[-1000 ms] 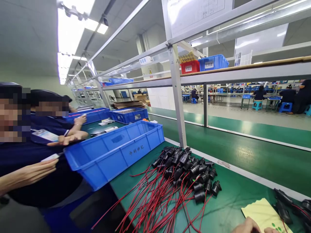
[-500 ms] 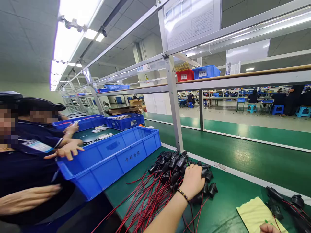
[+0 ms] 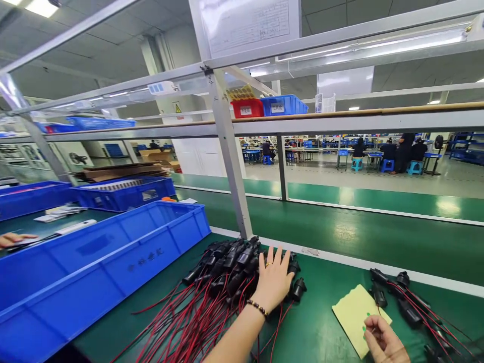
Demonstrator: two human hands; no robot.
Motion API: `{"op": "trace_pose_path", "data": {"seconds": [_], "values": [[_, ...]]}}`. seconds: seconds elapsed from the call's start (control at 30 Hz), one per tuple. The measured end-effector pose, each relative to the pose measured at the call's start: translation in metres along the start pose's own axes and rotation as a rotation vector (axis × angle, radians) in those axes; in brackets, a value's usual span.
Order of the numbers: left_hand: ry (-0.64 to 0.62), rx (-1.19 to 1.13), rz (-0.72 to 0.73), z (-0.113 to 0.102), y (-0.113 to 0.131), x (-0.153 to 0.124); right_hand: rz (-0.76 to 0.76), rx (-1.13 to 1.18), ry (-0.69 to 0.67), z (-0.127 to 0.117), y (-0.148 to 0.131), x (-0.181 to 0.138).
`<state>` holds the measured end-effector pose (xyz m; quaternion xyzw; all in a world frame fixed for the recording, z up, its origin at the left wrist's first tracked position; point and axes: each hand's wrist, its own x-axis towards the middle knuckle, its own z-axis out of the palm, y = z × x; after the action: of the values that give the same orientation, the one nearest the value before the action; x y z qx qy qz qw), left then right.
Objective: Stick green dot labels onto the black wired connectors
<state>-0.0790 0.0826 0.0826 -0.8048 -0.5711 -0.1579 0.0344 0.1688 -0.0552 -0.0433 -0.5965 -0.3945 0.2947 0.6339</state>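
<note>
My left hand (image 3: 274, 280) lies flat with fingers spread on a pile of black sockets with red wires (image 3: 223, 275) on the green bench. A bead bracelet circles that wrist. My right hand (image 3: 383, 343) is at the bottom right edge, fingers curled beside a yellow sheet (image 3: 353, 312); whether it pinches anything is unclear. A smaller group of black sockets with red wires (image 3: 406, 302) lies right of the sheet.
A large blue bin (image 3: 94, 267) stands left of the pile, more blue bins (image 3: 124, 194) behind it. A metal upright (image 3: 230, 166) rises behind the pile. Another person's hand (image 3: 13, 239) shows at the left edge. A green aisle and seated workers lie beyond.
The view swung right, so the neighbouring people left the frame. My left hand went from gripping the pile to lying flat on it. My right hand rose into view by the yellow sheet.
</note>
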Motion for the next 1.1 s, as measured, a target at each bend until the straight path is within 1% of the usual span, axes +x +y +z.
{"op": "trace_pose_path", "data": {"seconds": [0.07, 0.1, 0.2, 0.23, 0.27, 0.3, 0.33, 0.4, 0.47, 0.5, 0.6, 0.67, 0.7, 0.77, 0.83, 0.93, 1.0, 1.03, 1.1], "values": [[-0.008, -0.164, 0.057, -0.005, 0.023, -0.014, -0.036, -0.09, 0.006, -0.017, 0.001, 0.01], [-0.056, -0.281, 0.112, -0.006, 0.036, -0.024, -0.044, -0.134, 0.004, -0.026, 0.002, 0.015], [-0.297, -0.647, 0.29, 0.004, 0.068, -0.053, -0.07, -0.271, 0.017, -0.046, 0.005, 0.028], [-0.378, -0.76, 0.318, 0.01, 0.077, -0.061, -0.084, -0.314, 0.017, -0.05, 0.007, 0.031], [-0.448, -0.873, 0.314, 0.018, 0.084, -0.067, -0.1, -0.35, 0.007, -0.051, 0.008, 0.032], [-0.514, -0.993, 0.271, 0.026, 0.09, -0.072, -0.116, -0.377, -0.008, -0.051, 0.009, 0.033], [-0.575, -1.124, 0.188, 0.034, 0.095, -0.075, -0.13, -0.396, -0.024, -0.049, 0.011, 0.032], [-0.659, -1.403, -0.044, 0.046, 0.102, -0.077, -0.15, -0.419, -0.047, -0.044, 0.015, 0.029], [-0.679, -1.654, -0.27, 0.053, 0.104, -0.074, -0.163, -0.44, -0.038, -0.037, 0.02, 0.025], [-0.672, -1.754, -0.36, 0.055, 0.105, -0.072, -0.172, -0.45, -0.022, -0.034, 0.023, 0.023], [-0.638, -1.958, -0.58, 0.058, 0.105, -0.066, -0.201, -0.473, 0.041, -0.026, 0.031, 0.017], [-0.621, -2.045, -0.686, 0.061, 0.105, -0.064, -0.217, -0.477, 0.058, -0.022, 0.035, 0.014], [-0.612, -2.079, -0.708, 0.063, 0.105, -0.064, -0.224, -0.476, 0.057, -0.02, 0.036, 0.013], [-0.623, -2.126, -0.693, 0.068, 0.107, -0.064, -0.241, -0.466, 0.043, -0.016, 0.036, 0.011], [-0.671, -2.131, -0.632, 0.073, 0.108, -0.066, -0.264, -0.449, 0.017, -0.012, 0.035, 0.009], [-0.774, -2.044, -0.56, 0.082, 0.109, -0.07, -0.296, -0.416, -0.034, -0.006, 0.03, 0.004], [-0.807, -1.937, -0.538, 0.085, 0.108, -0.07, -0.304, -0.398, -0.06, -0.004, 0.026, 0.002], [-0.786, -1.876, -0.525, 0.084, 0.107, -0.07, -0.306, -0.394, -0.068, -0.005, 0.024, 0.003], [-0.666, -1.739, -0.483, 0.079, 0.103, -0.068, -0.29, -0.389, -0.05, -0.011, 0.019, 0.006]]}}
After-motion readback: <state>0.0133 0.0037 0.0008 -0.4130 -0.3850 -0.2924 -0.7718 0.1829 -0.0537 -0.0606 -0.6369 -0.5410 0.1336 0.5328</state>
